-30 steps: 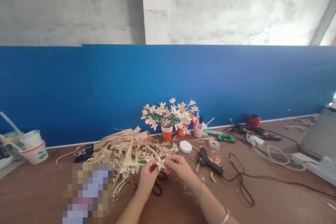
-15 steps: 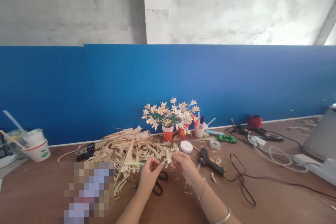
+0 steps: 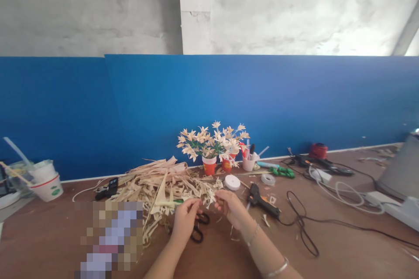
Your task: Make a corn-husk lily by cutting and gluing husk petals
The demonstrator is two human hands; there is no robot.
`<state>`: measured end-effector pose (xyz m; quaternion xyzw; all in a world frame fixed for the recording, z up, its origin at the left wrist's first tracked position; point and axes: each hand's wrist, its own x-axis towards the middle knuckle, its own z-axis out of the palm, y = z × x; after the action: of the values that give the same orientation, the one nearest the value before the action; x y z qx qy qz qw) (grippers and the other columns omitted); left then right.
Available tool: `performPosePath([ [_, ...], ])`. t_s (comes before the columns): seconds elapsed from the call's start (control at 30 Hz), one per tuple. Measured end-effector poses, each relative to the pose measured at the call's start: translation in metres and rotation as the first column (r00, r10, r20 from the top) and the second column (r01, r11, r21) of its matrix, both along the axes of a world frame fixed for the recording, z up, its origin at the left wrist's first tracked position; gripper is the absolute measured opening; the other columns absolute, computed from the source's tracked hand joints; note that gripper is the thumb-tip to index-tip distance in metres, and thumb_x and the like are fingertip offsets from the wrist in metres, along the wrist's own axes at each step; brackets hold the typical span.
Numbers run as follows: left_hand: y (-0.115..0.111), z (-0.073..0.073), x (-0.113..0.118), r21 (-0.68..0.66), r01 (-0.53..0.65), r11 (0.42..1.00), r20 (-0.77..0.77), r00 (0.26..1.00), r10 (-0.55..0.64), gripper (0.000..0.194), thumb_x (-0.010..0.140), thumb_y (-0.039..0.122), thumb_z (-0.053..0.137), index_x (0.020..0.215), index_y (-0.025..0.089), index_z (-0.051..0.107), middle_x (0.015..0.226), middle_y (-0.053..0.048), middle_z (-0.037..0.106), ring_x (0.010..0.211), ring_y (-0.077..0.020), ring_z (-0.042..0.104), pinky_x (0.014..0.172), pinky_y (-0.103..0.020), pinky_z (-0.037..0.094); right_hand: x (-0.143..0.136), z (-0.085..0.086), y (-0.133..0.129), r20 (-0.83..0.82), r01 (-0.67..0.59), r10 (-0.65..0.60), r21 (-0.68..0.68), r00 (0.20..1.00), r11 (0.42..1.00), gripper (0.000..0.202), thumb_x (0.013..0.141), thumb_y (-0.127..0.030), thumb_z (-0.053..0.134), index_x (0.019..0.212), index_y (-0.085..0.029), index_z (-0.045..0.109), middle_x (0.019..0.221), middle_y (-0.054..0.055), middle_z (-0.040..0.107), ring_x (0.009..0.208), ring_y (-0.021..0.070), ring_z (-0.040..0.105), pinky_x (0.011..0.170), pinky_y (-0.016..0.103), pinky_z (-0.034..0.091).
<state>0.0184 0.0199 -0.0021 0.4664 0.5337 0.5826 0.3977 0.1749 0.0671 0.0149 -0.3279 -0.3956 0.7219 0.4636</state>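
Note:
My left hand point(image 3: 186, 218) is closed in a pinch, thumb against fingers; whatever lies in its fingertips is too small to make out. Opposite it, my right hand point(image 3: 231, 207) has its fingers bent together at a pale, petal-like piece of dried husk point(image 3: 208, 200), which shows in the gap between both hands. Below and behind the left fingers lie scissors point(image 3: 197, 234) with black handles, their blades hidden. A heap of dried husks point(image 3: 160, 183) spreads just beyond my left hand. Behind stand husk flowers point(image 3: 196, 141) in a red-and-white cup point(image 3: 209, 166).
Right of my hands lies a black glue gun point(image 3: 262, 202) with its looping cord point(image 3: 303, 226). A white ribbon roll point(image 3: 232, 182), a tape roll point(image 3: 268, 179) and green wire point(image 3: 282, 172) sit farther back. Paper cups point(image 3: 47, 187) stand at left, a power strip point(image 3: 393, 209) at right.
The left fingers have drawn closer together and turned slightly. My right fingers have curled a little more and lowered slightly. The pale husk piece between the hands shows more fully.

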Motion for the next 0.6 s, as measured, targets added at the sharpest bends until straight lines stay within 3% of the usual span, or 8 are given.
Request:
performPosePath([
  [0.2,0.0018,-0.0036,-0.0031,0.110,-0.104,0.988,-0.170,0.978,0.122,0.030,0.070,0.041,0.060,0.052,0.018,0.056,0.049,0.002,0.053,0.052,-0.0149,0.052,0.054,-0.025,0.041,-0.0017,0.0029,-0.0038,0.039,-0.063,0.063,-0.004,0.997,0.998,0.019,0.064,-0.026,0.072,0.063,-0.013,0.058,0.056,-0.003,0.056,0.045,0.0059,0.053,0.040,0.014,0.039],
  [0.33,0.0047,-0.0077,-0.0062,0.223,-0.148,0.963,-0.267,0.941,0.206,0.015,0.069,0.027,0.060,0.079,0.018,0.066,0.080,-0.005,0.065,0.070,-0.0188,0.058,0.060,-0.028,0.045,-0.0027,0.0037,-0.0055,0.070,-0.090,0.090,0.002,0.994,0.996,0.024,0.062,-0.030,0.074,0.062,-0.013,0.057,0.056,-0.003,0.056,0.045,0.0058,0.053,0.041,0.015,0.038],
  [0.4,0.0057,-0.0093,-0.0068,0.292,-0.107,0.950,-0.322,0.925,0.203,0.023,0.066,0.021,0.060,0.088,0.019,0.067,0.095,-0.008,0.065,0.085,-0.0222,0.059,0.069,-0.032,0.047,-0.0033,0.0019,-0.0050,0.106,-0.099,0.097,0.013,0.990,0.995,0.026,0.060,-0.033,0.074,0.062,-0.013,0.057,0.057,-0.003,0.057,0.045,0.0060,0.053,0.041,0.016,0.037],
  [0.47,0.0055,-0.0096,-0.0060,0.363,-0.035,0.931,-0.384,0.905,0.184,0.019,0.065,0.019,0.060,0.082,0.020,0.069,0.094,-0.008,0.065,0.093,-0.0237,0.057,0.081,-0.037,0.044,-0.0043,-0.0010,-0.0041,0.165,-0.109,0.101,0.036,0.981,0.993,0.028,0.059,-0.036,0.074,0.062,-0.013,0.058,0.055,-0.002,0.058,0.044,0.0069,0.053,0.041,0.017,0.036],
  [0.6,0.0025,-0.0066,-0.0019,0.365,0.068,0.929,-0.431,0.896,0.103,0.010,0.065,0.015,0.058,0.065,0.020,0.067,0.085,-0.006,0.064,0.088,-0.0229,0.057,0.083,-0.039,0.043,-0.0070,-0.0054,-0.0035,0.305,-0.154,0.120,0.090,0.945,0.984,0.034,0.058,-0.043,0.073,0.059,-0.013,0.058,0.047,-0.002,0.057,0.041,0.0092,0.053,0.041,0.019,0.035],
])
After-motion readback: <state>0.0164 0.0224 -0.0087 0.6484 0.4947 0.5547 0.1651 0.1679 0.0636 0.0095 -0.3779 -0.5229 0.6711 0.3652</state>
